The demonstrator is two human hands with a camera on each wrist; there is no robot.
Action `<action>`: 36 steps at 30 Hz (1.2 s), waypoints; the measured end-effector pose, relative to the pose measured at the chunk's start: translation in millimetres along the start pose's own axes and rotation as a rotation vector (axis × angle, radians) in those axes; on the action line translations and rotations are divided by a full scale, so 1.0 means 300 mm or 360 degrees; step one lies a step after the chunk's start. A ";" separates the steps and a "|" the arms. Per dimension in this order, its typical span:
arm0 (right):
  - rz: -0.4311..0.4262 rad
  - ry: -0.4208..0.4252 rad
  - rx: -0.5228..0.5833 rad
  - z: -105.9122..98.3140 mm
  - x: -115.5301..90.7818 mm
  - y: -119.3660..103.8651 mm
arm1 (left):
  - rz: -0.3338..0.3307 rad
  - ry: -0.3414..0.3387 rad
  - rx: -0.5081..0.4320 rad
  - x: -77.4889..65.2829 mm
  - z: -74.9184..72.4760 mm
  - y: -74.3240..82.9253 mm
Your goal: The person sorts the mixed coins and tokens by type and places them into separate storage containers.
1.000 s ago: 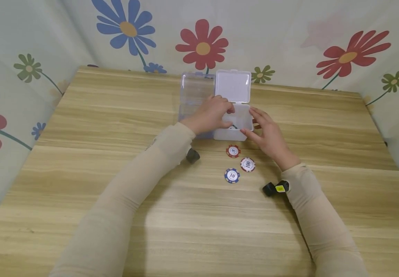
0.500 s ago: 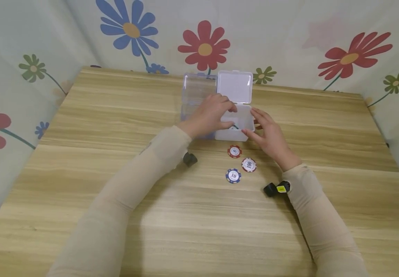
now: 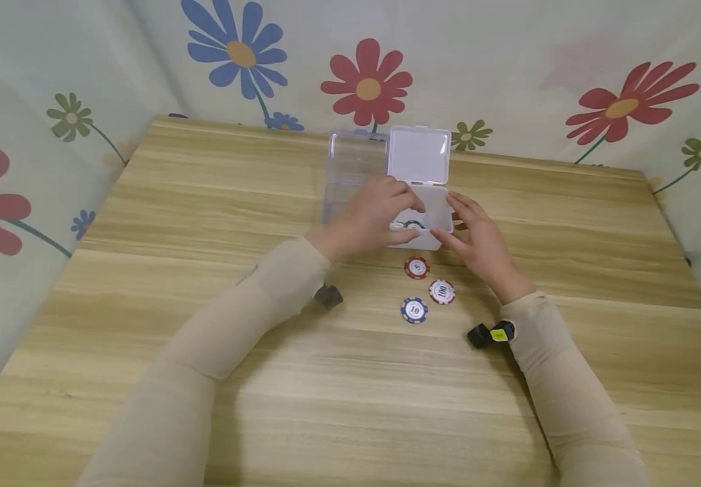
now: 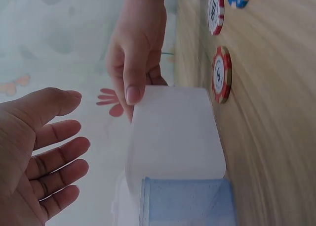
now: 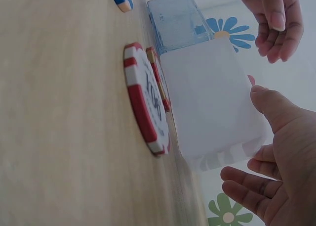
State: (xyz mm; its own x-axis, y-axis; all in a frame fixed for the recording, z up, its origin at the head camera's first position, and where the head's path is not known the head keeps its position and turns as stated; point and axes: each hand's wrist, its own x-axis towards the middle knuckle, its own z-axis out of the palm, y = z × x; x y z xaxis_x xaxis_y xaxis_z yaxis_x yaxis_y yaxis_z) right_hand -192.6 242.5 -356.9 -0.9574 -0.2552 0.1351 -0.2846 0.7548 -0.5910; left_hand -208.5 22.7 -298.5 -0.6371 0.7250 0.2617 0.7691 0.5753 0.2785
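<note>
In the head view, my left hand hovers over the open white plastic box, thumb and fingers apart with nothing between them. The left wrist view shows its fingers loosely bent, clear of the box. My right hand holds the box's right side, thumb at the front rim and fingers along the side wall. A green-edged poker chip lies inside the box, partly hidden by the front wall. On the table before it lie a red 5 chip, a red-and-white 100 chip and a blue 10 chip.
A clear bluish plastic box stands against the white box's left side, its lid raised. The white box's lid also stands up at the back. Behind the wooden table hangs a flower-printed curtain.
My left hand has drawn back slightly toward me, and more of the green-edged chip in the box shows. My right hand keeps its hold on the box. The head view has shifted a little.
</note>
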 end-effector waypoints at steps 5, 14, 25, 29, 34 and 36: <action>-0.0020 0.0016 0.0004 0.002 0.000 -0.001 | 0.0109 0.0074 -0.0030 -0.022 0.014 0.021; -0.0046 0.0033 -0.0004 0.002 -0.002 0.000 | 0.0263 0.0105 -0.0008 -0.059 0.050 0.052; -0.0035 0.0019 -0.0014 0.000 -0.002 -0.003 | 0.0225 -0.0058 -0.0060 -0.088 0.082 0.078; -0.0035 0.0019 -0.0012 0.000 -0.001 -0.002 | 0.0231 -0.0111 -0.0085 -0.092 0.095 0.082; -0.0035 0.0024 -0.0004 0.001 -0.001 -0.002 | 0.0261 -0.0265 -0.0031 -0.098 0.117 0.095; -0.0039 0.0027 0.0000 0.000 -0.001 -0.002 | 0.0254 -0.0322 -0.0026 -0.100 0.126 0.102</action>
State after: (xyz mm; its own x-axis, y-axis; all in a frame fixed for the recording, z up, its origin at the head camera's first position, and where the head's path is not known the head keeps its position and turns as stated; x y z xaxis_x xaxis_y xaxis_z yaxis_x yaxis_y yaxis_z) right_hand -192.1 242.1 -356.6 -0.9508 -0.2635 0.1630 -0.3081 0.7485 -0.5872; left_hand -164.1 32.8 -332.7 -0.4832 0.8681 0.1135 0.8571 0.4426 0.2636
